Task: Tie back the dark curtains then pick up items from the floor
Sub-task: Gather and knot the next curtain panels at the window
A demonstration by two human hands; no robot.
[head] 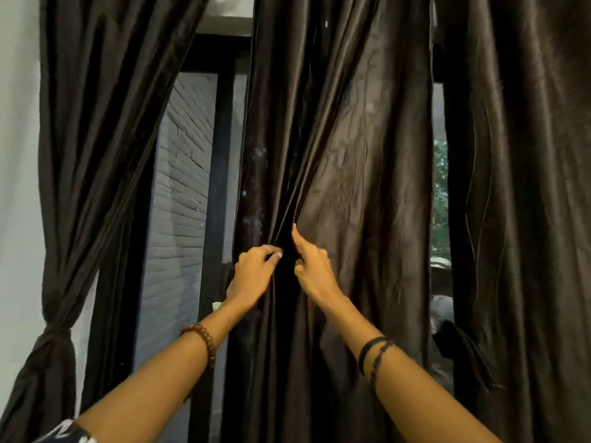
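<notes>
Three dark brown satin curtains hang before me. The left curtain (96, 139) is knotted low at its waist (57, 330) against the wall. The middle curtain (345, 155) hangs loose. My left hand (254, 271) pinches a fold of the middle curtain near its left edge. My right hand (311, 263) rests just beside it on the same cloth, index finger stretched upward along a pleat and the other fingers curled into the fabric. The right curtain (524, 187) hangs loose. The floor is out of view.
A dark window frame (220, 187) stands between the left and middle curtains, with a grey brick wall (182, 193) seen through the glass. Green foliage (440, 193) shows in the gap on the right. A pale wall (17, 155) borders the left.
</notes>
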